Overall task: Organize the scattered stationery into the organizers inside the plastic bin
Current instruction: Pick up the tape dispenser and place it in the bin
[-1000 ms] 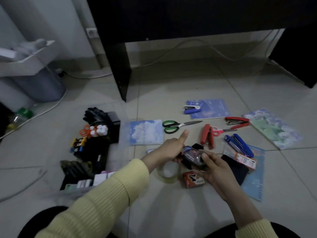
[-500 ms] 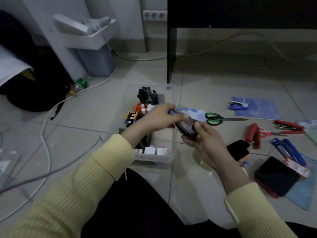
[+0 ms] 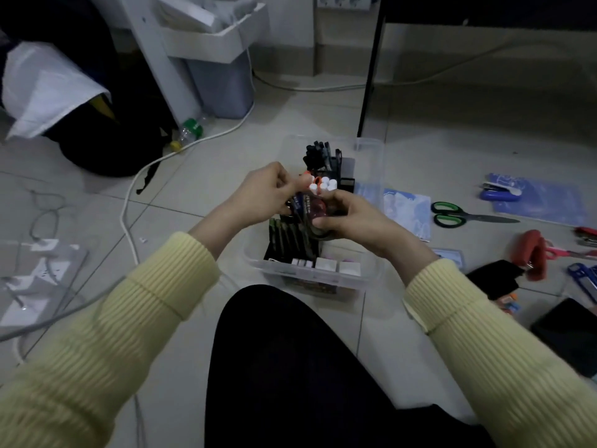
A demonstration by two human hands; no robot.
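Left hand (image 3: 265, 195) and right hand (image 3: 352, 218) pinch packet (image 3: 309, 206) over bin (image 3: 371, 147). We would lower it upright into free slot of near organizer (image 3: 290, 242), releasing only once seated.

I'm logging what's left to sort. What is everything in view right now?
plastic bin: one, clear, floor centre, under the hands
pens: several, black, upright, bin's far end
scissors: one, green-handled, floor right of bin
stapler: one, blue, on blue notebook, far right
cloud notebook: one, blue-white, floor beside bin's right wall
tool: one, red, floor near right edge
held item: one, dark with red, over bin
left hand: one, grips held item
right hand: one, grips held item
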